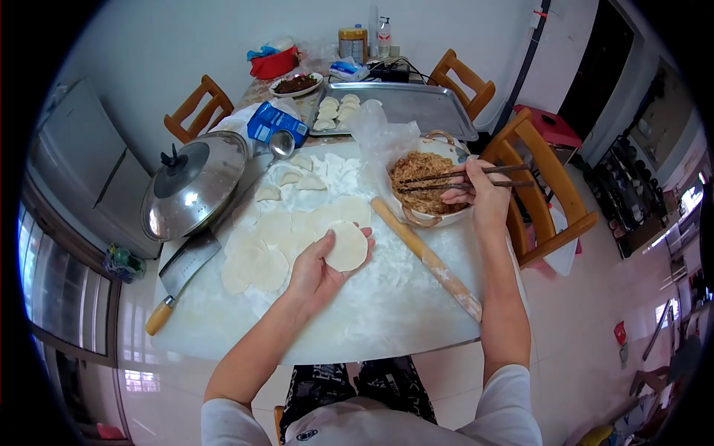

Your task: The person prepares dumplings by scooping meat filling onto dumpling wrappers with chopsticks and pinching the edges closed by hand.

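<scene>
A round dumpling wrapper (348, 247) lies flat on the palm of my left hand (320, 275), with the thumb resting on its edge. My right hand (480, 195) grips a pair of dark chopsticks (446, 176), whose tips reach into the minced filling (424, 165). That filling fills a white bowl (446, 220) with handles. Several more wrappers (256, 256) overlap on the floured board left of my left hand. A wooden rolling pin (428, 258) lies slanted between my hands, and a few folded dumplings (290, 177) sit farther back.
At left are a large domed lid (197, 186), a ladle (281, 144) and a cleaver (182, 271). Behind stands a metal tray (416, 108) with several dumplings at its left end. A blue packet (277, 125) and a plate of dark food (296, 85) are nearby. Wooden chairs (550, 193) flank the table.
</scene>
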Available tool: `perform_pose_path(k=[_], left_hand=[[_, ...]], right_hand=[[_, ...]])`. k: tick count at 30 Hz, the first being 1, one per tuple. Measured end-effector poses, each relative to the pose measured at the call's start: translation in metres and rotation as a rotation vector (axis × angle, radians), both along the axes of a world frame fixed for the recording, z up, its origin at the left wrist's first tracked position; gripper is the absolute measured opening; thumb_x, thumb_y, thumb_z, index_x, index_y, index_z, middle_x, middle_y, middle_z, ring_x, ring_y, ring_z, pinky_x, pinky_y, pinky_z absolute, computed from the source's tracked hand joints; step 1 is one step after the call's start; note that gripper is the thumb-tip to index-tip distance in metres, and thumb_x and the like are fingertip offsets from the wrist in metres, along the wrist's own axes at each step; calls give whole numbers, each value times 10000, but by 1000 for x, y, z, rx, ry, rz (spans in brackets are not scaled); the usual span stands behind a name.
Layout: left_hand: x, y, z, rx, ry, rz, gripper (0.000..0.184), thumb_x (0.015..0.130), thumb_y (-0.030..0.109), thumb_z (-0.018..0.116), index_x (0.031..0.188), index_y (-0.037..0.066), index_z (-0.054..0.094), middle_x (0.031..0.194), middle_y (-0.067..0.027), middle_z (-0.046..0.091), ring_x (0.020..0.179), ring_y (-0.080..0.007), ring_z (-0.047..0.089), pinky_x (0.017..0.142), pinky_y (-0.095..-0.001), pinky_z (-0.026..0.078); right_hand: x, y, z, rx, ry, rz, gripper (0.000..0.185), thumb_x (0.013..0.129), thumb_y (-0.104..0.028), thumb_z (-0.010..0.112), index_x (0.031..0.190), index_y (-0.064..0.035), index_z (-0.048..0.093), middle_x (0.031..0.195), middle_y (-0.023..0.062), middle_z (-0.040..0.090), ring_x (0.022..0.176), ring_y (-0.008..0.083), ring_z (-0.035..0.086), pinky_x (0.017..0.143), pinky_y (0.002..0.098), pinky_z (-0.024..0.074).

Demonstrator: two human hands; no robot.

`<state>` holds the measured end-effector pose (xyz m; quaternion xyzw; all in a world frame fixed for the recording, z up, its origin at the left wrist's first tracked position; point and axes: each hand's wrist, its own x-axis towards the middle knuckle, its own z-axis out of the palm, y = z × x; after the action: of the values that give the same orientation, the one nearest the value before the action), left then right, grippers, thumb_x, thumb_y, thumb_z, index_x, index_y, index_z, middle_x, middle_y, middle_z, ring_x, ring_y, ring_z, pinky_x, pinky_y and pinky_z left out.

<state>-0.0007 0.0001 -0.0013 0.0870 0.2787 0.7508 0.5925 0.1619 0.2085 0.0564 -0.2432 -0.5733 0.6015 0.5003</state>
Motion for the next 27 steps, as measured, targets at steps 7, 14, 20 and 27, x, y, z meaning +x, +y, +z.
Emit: perform_pose_path(k=[7, 14, 20, 27], left_hand=[[0, 0, -2, 21, -12, 33, 458, 1012, 213, 329, 1362, -74, 267, 1365, -259, 418, 1255, -382, 440, 1078, -472, 374], [0, 1, -2, 12, 56, 57, 457, 1002, 206, 364, 1351, -74, 269, 1340, -290, 424, 1239, -398, 450, 1080, -471, 376], [2, -1, 2, 69, -53, 26, 486, 1007, 268, 341, 1335, -86, 288, 1345, -301, 411, 1263, -404, 420, 1094, -489, 344], [0, -2, 8, 166, -246, -53, 554, 1023, 355, 231, 1375, -71, 269, 1373, -244, 410, 1291, -354, 401, 1115, -445, 305]], right_hand=[[4, 2, 0, -15, 48, 10, 318, 936, -231, 549, 878, 77, 606, 706, 132, 597, 486, 209, 622, 445, 280, 537], [20, 9, 2, -62, 122, -30, 336, 930, -275, 561, 881, 55, 598, 711, 130, 604, 500, 197, 623, 459, 281, 539], [38, 5, 0, -100, 219, -122, 329, 931, -284, 561, 892, 41, 598, 724, 121, 600, 532, 198, 620, 489, 292, 525], [38, -52, -1, -115, 377, 27, 274, 973, -228, 485, 937, 28, 576, 751, 112, 601, 571, 201, 589, 519, 313, 497]])
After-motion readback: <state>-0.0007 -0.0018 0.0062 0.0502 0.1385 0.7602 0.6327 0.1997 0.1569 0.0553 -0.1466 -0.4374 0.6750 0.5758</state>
